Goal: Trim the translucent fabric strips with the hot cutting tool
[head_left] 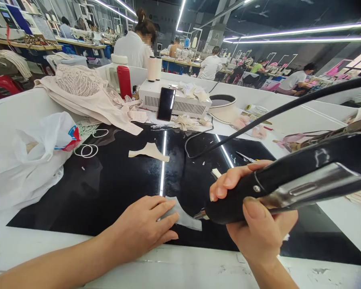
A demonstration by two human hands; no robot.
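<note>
I find my two hands apart. My left hand [147, 224] lies palm down, fingers slightly spread, pressing a curved grey fabric piece [189, 218] onto a glossy black sheet [108, 192]. My right hand [258, 237] is clamped around a thick black handheld tool with a silver metal lever [289, 176]; its narrow metal tip [201, 214] is at the piece's right part, contact uncertain. I judge the step in hand as steadying the piece while placing the tip; moving it calls for steady pressure and left fingers clear of it.

Surface: beyond my left hand, a curved beige fabric piece [150, 150] lies flat. White rings [88, 151] sit near a white plastic bag [33, 140]. At the rear, a dark phone [166, 104] leans against a white vented box [183, 107], right of a beige lace garment pile [78, 86].

Room: people, one in a white top [132, 52], are among sewing stations under strip lights.
</note>
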